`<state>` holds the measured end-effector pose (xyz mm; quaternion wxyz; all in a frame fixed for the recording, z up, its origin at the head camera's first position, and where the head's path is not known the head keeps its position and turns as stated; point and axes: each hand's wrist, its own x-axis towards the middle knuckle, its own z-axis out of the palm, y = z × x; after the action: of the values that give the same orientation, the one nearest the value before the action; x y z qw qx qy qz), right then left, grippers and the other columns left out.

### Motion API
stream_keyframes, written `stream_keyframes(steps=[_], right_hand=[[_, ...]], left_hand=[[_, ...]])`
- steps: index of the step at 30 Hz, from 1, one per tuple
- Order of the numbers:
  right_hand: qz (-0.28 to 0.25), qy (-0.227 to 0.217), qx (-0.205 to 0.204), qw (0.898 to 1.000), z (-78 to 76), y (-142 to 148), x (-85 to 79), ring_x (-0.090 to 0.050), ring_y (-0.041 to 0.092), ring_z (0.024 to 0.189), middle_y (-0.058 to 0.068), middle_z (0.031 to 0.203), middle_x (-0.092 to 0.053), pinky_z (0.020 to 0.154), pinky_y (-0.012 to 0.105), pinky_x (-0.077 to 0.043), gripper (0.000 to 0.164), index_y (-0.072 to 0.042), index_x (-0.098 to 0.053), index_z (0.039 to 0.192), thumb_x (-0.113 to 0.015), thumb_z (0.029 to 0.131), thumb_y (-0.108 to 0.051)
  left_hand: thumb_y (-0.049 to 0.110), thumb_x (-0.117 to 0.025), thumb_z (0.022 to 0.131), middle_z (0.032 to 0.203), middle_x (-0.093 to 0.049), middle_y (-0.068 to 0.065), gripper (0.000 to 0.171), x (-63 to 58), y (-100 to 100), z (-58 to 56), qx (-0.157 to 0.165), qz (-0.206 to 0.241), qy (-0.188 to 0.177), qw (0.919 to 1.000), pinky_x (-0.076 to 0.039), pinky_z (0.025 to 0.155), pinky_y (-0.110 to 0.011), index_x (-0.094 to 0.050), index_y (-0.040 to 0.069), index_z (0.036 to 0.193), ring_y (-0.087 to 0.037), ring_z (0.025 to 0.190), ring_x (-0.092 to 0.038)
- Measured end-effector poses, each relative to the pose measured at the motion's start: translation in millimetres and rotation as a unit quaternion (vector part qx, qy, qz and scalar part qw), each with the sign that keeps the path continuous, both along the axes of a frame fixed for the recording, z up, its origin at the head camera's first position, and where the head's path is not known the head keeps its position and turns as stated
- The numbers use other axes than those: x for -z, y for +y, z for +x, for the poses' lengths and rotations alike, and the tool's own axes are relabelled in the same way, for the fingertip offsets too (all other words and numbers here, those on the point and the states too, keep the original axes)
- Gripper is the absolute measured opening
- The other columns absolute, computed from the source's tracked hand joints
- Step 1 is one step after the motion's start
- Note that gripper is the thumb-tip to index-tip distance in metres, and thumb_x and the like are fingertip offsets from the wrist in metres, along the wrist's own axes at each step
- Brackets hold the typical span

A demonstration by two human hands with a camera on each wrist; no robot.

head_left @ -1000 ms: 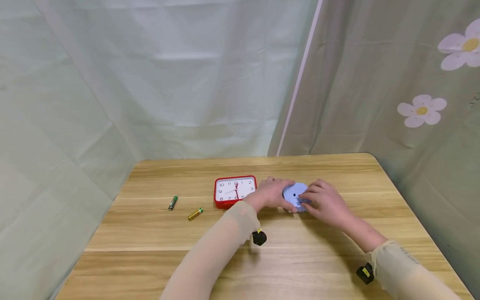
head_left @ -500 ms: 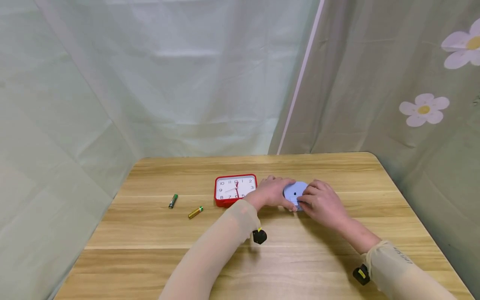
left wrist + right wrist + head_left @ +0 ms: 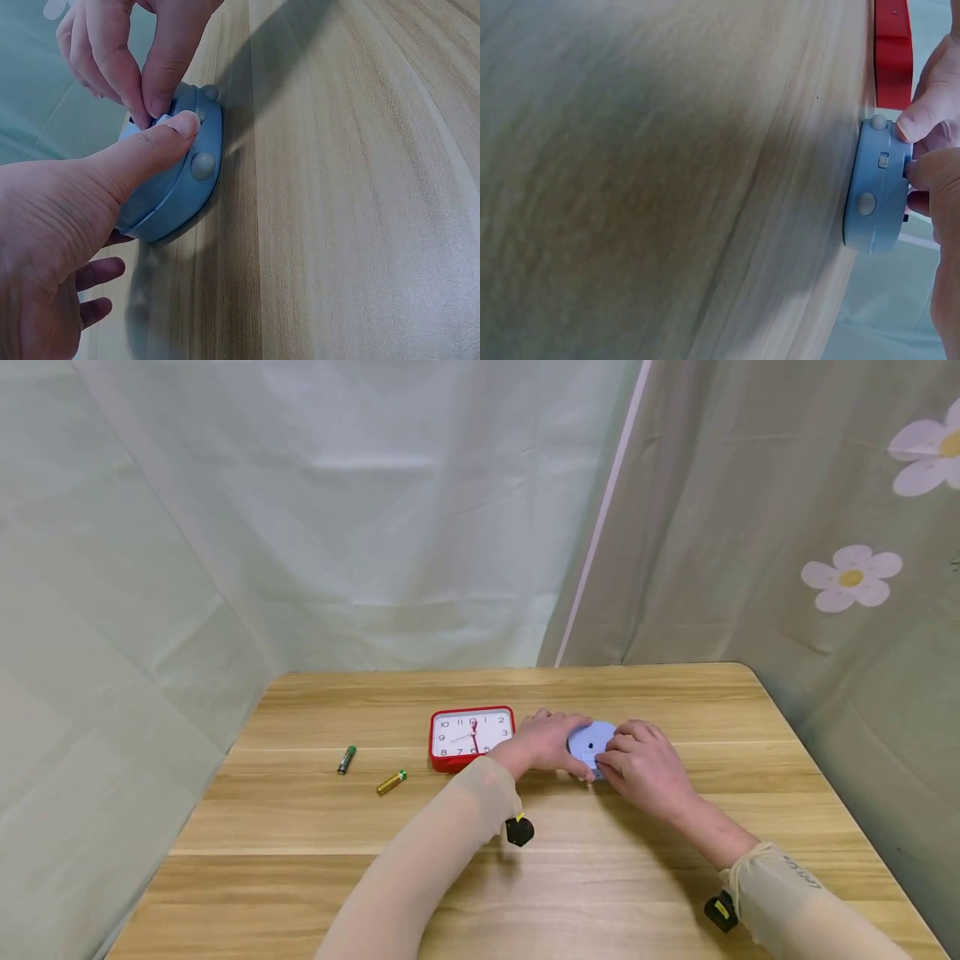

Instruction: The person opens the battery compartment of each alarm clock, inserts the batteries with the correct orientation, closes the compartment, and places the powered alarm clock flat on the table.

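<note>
A round light-blue alarm clock (image 3: 588, 742) lies back up on the table, with a small black knob on its upper face. My left hand (image 3: 550, 744) grips it from the left, thumb across the near rim. From the right, my right hand (image 3: 647, 768) has its thumb and forefinger brought together on the clock's back, near the lower edge. The left wrist view shows these right fingertips (image 3: 156, 105) right beside my left thumb (image 3: 161, 146). Rounded feet and a small switch (image 3: 883, 160) show on the clock's side; what lies under the right fingertips is hidden.
Left of the blue clock, a red rectangular clock (image 3: 437, 763) lies face up, partly behind my left wrist. Further left are a green-and-black battery (image 3: 347, 760) and a gold-and-green battery (image 3: 392, 782) on the wooden table (image 3: 300, 835). Curtains (image 3: 420, 527) hang behind the table.
My right hand has shifted slightly left over the blue clock, and its fingers have drawn together on the clock's back. My left hand keeps its hold; the batteries and red clock stay put.
</note>
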<state>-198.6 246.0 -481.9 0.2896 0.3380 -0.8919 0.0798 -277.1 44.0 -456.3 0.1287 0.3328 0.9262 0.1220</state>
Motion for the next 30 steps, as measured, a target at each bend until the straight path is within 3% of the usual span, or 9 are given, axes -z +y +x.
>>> stream_keyframes(steps=[30], right_hand=[[0.003,0.024,0.002,1.000,1.4,-1.6,1.8,-0.062,0.032,0.092,0.006,0.084,-0.072,0.089,0.051,-0.047,0.017,-0.007,-0.079,0.086,-0.090,0.075,-0.012]], left_hand=[[0.067,-0.079,0.077,0.146,-0.053,0.001,0.096,-0.3,2.1,5.4,0.000,-0.032,0.028,0.9991,-0.042,0.096,-0.038,-0.038,0.034,0.158,-0.020,0.120,-0.047]])
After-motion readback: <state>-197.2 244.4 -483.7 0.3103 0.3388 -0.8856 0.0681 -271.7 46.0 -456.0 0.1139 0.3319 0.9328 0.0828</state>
